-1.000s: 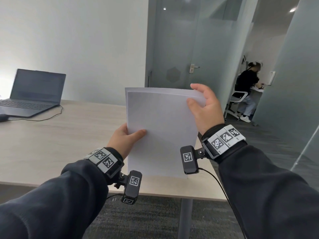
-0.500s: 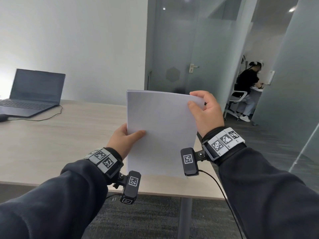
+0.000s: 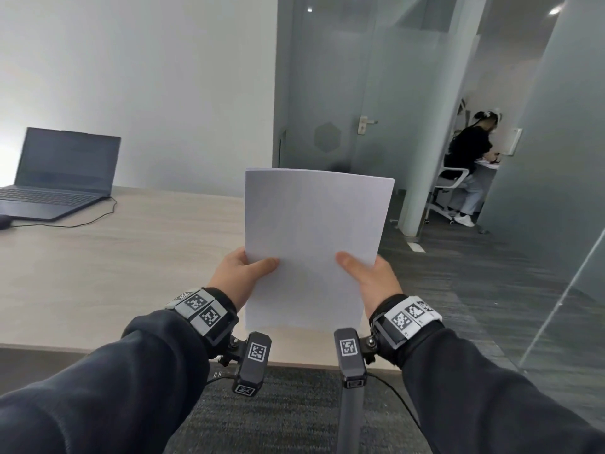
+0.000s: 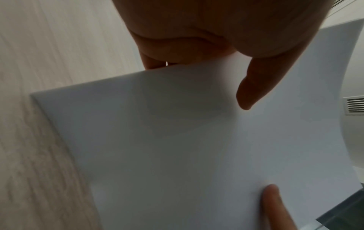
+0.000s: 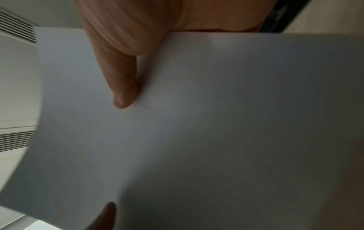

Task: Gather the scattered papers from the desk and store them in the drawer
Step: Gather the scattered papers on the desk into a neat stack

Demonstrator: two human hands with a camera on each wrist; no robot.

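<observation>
A squared-up stack of white papers (image 3: 312, 237) stands upright above the near right part of the light wooden desk (image 3: 114, 257). My left hand (image 3: 244, 273) grips its left edge low down, thumb lying across the front sheet. On the opposite edge my right hand (image 3: 363, 273) grips at the same height, thumb on the front too. The left wrist view is filled by the papers (image 4: 187, 147) with my left hand (image 4: 226, 62) pinching them. In the right wrist view the papers (image 5: 216, 124) fill the picture under my right hand (image 5: 122, 62). No drawer is in view.
An open dark laptop (image 3: 55, 178) with a cable sits at the desk's far left. Behind the desk are a white wall and a frosted glass door (image 3: 343, 109). At the right, on grey carpet, a person (image 3: 468, 158) sits on a chair in a neighbouring room.
My right hand slid from the stack's top right corner down to its lower right edge. The sheets, slightly offset at the top before, now sit flush and upright.
</observation>
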